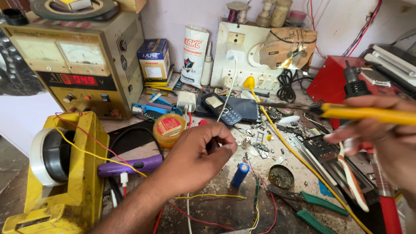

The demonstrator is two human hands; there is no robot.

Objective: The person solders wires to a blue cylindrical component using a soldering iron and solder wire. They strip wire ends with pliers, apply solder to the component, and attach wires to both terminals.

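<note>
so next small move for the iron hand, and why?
Probably bring the soldering iron tip down and left toward the left hand. The right hand holds the iron raised above the bench, tip well apart from the left hand's pinched fingers, which seem to hold something small and dark.

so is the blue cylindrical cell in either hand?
No: the blue cell lies on the bench, apart from the left hand, and the right hand holds a yellow-handled soldering iron.

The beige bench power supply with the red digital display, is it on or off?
On. The beige bench power supply shows lit red digits on its dark display window.
</note>
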